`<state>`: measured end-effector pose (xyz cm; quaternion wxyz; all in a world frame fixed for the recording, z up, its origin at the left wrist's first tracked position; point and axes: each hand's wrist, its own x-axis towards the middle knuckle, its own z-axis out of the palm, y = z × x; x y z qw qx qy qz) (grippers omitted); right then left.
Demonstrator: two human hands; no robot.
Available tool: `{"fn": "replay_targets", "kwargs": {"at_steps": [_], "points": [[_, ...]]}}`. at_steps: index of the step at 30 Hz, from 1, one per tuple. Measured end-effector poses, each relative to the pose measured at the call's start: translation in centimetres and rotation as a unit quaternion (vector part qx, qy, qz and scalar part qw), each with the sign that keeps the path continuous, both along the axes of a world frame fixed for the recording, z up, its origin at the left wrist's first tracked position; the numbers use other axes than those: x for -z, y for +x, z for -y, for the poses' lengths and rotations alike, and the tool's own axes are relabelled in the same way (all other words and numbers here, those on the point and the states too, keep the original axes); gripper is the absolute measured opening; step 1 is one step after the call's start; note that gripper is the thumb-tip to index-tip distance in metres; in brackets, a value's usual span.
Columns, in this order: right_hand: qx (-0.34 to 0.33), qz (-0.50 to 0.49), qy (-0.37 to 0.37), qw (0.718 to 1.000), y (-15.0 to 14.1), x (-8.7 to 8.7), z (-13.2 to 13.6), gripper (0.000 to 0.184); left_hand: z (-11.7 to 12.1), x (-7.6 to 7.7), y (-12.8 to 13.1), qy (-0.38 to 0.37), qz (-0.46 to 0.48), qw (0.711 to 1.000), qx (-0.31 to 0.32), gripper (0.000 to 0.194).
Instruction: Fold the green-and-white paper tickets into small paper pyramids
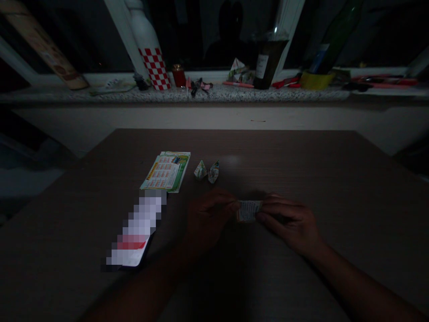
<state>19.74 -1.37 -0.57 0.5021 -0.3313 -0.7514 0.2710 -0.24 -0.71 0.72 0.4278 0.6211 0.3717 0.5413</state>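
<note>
Small printed paper (248, 211): one, just below and right of the frame's centre, held between two hands. Left hand (209, 217): grip pinching the paper's left edge. Right hand (293, 221): grip pinching its right edge, thumb below the fingers. Two folded paper pieces (207, 172): patterned, pointed, side by side on the desk (301, 165), just above the left hand. Stack of printed sheets (166, 172): green and white, left of the folded pieces. Phone (136, 232): lower left, screen lit and partly pixelated, its upper end at the stack's lower edge. Stone sill (214, 95): across the top of the frame, bearing a white bottle with red checks (154, 65) at upper left, a small red jar (178, 76), a dark cup with a white label (266, 65) and, at upper right, a yellow roll (317, 80).
</note>
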Motion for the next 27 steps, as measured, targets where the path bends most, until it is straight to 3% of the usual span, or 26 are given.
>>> {"fn": "replay_targets", "kwargs": {"at_steps": [19, 27], "points": [[-0.007, -0.008, -0.083, 0.997, 0.00, 0.04, 0.18, 0.008, -0.08, 0.06, 0.15, -0.049, 0.017, 0.998, -0.030, 0.005], [0.047, 0.003, -0.133, 0.990, -0.48, 0.22, 0.21, 0.007, -0.74, 0.85, 0.01, -0.102, 0.055, 0.991, -0.059, 0.006]]}}
